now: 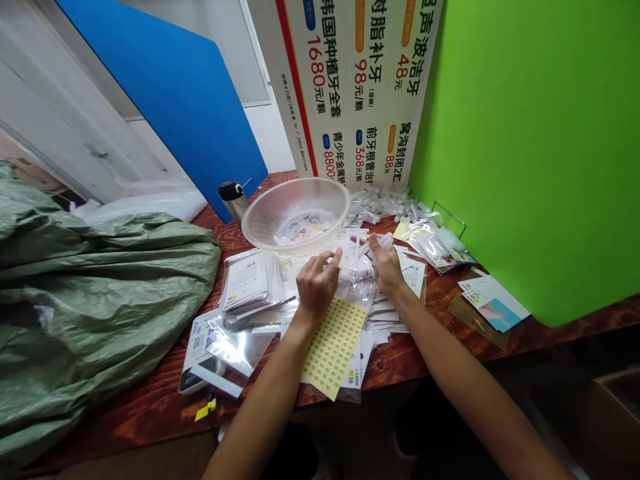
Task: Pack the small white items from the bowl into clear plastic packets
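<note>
My right hand (387,268) is closed around a few translucent plastic tubes (384,241), thumb on top. Close by on the left, my left hand (318,283) has its fingers curled together at the side of a clear plastic bag (353,263); what lies between its fingertips, if anything, I cannot make out. Under the left wrist is a yellow sheet of small round stickers (336,347). White cards and clear sleeves spread beneath both hands. Just beyond them stands a translucent plastic basin (260,227) with small printed pieces at its bottom.
A heap of translucent tubes (380,203) lies behind the basin, with a steel flask (233,200) on its left. Stacked cards in sleeves (247,283) sit left, packed bags (435,243) right. A green panel (530,147), a blue panel (175,87) and a printed board (350,87) surround the wooden table.
</note>
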Demonstrator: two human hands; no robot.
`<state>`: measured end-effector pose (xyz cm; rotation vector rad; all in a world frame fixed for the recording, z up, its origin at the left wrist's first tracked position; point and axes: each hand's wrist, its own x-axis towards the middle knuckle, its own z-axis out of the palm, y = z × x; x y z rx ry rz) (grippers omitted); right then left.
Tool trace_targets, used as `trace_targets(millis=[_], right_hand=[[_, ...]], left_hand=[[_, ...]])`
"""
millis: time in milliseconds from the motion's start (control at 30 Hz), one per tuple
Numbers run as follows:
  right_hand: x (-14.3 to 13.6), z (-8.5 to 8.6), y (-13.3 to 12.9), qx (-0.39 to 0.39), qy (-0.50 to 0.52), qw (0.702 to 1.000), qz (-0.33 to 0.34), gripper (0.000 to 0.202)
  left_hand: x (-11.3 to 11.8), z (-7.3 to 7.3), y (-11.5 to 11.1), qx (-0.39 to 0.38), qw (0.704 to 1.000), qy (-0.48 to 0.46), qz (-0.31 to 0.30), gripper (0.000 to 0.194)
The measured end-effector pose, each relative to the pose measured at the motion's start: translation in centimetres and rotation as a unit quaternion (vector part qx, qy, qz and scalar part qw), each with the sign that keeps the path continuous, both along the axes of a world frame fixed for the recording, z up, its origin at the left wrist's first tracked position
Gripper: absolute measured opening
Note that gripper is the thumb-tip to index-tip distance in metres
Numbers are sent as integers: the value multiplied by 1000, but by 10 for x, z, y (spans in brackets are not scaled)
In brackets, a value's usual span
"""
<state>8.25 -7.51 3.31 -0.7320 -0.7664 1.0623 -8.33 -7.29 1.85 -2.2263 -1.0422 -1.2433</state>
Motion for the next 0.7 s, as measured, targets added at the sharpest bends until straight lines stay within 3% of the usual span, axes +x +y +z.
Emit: trace_targets(millis=[233,400,700], right_hand=[[5,-2,2,-26,0,1000,-5,45],[5,-8,6,-57,9,998,-38,43],[7,-7,7,-72,28,996,-33,39]], left_hand=[[8,1,-5,-20,990,136,17,35],[10,0,-4,-32,989,141,18,36],[11,0,-4,-64,988,140,4,36]])
